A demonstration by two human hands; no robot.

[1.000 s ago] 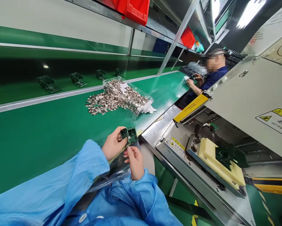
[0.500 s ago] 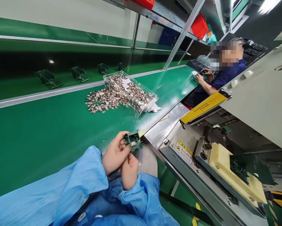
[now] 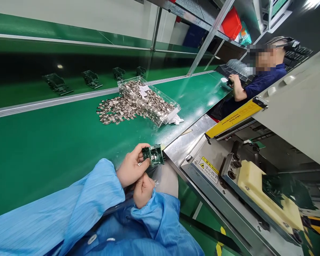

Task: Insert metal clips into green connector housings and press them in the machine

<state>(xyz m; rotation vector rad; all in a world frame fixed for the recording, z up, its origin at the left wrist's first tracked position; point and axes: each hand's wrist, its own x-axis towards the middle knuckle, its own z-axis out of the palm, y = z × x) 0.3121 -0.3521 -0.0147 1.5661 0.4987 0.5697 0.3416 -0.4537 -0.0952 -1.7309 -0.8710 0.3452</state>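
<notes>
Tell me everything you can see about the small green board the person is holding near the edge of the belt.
The small green board is a little circuit board, roughly square, dark green with tiny silvery and dark parts on its upper face. It is held in the air, tilted, just above the near edge of the green belt, beside the metal machine bed. The left hand pinches its left edge between thumb and fingers. The right hand sits just below, not clearly touching it. Finer details are too small to read.

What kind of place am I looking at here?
Most likely an electronics assembly line: a long green conveyor belt, a clear tray heaped with small metal parts, and the left hand holding a green circuit board beside a press machine.
</notes>
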